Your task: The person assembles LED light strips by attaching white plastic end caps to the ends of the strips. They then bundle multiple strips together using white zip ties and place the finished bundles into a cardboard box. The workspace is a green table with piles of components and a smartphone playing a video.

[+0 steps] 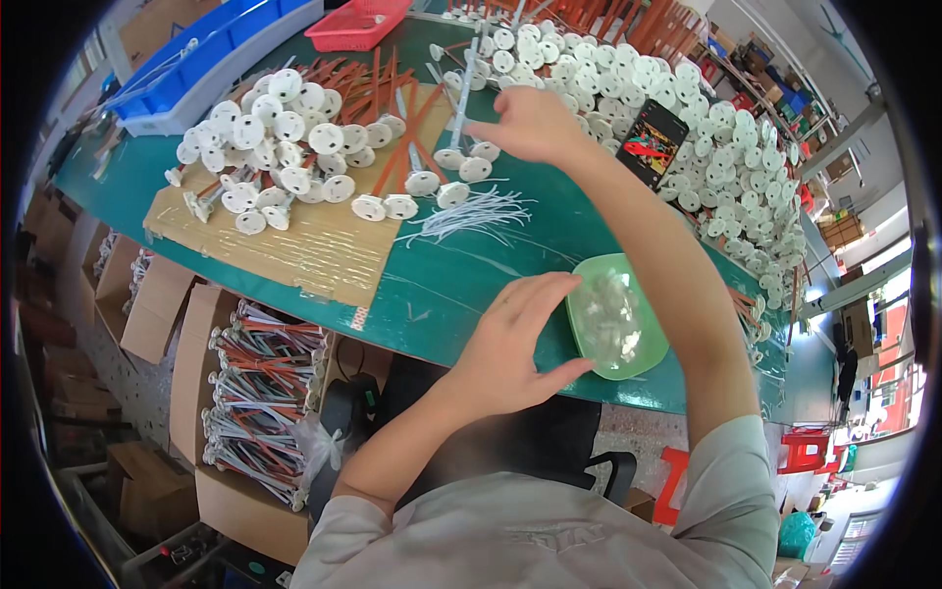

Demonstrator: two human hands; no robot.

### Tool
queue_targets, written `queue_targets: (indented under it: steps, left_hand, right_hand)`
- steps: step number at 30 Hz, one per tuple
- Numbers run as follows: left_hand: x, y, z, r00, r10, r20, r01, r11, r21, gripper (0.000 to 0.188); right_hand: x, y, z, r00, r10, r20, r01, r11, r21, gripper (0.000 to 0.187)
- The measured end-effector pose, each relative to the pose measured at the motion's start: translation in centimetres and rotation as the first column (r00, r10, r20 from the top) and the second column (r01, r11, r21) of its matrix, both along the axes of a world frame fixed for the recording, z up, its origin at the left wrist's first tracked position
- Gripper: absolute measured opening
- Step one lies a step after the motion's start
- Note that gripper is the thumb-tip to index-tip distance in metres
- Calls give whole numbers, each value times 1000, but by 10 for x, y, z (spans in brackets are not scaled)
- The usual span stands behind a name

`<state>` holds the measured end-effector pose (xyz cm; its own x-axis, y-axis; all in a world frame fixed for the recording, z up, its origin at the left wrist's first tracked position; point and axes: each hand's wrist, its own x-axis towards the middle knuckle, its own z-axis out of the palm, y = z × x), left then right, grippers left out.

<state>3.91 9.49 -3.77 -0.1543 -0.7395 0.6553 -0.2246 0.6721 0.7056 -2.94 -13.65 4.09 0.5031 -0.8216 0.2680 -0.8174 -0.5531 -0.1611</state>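
My left hand point(515, 339) is curved beside the left edge of a light green bowl point(587, 344), thumb and fingers spread apart. Small clear plastic pieces point(618, 314) fill the bowl. Farther off, my right hand point(530, 125) reaches over the table, its thumb stretched toward a grey stem point(461, 103) with a white disc at its end; a gap shows between thumb and bent fingers. Brown and grey stems with white discs point(402, 206) lie just left of it. Thin white strips point(476, 216) form a loose pile between the two hands.
Many white-disc stems point(260, 133) are heaped on a cardboard sheet point(265, 250) at left. Another mass of discs point(726, 147) lines the right side, with a phone point(653, 142) on it. Blue point(206, 59) and red point(355, 25) trays stand behind. An open carton point(186, 393) holds bundled stems below.
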Motion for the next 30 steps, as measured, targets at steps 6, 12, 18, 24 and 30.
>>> queue_targets:
  steps: [6,12,18,24,30]
  left_hand:
    - [6,-1,-9,987,15,-159,-7,999,47,60]
    - [8,1,-8,978,-25,-207,28,1000,12,48]
    - [11,0,-10,975,-60,-215,59,998,-11,37]
    - [11,0,-9,975,-62,-213,62,998,-4,28]
    - [10,-1,-9,978,-16,-208,14,1000,-13,25]
  right_hand:
    - [72,-49,-19,957,-152,-247,216,943,254,37]
    - [72,-70,-35,919,-359,162,210,795,569,18]
    - [101,-54,-15,902,-343,261,99,754,649,22]
    - [129,-38,-17,787,-452,420,78,749,658,38]
    - [134,-34,2,640,-438,631,-156,730,665,27]
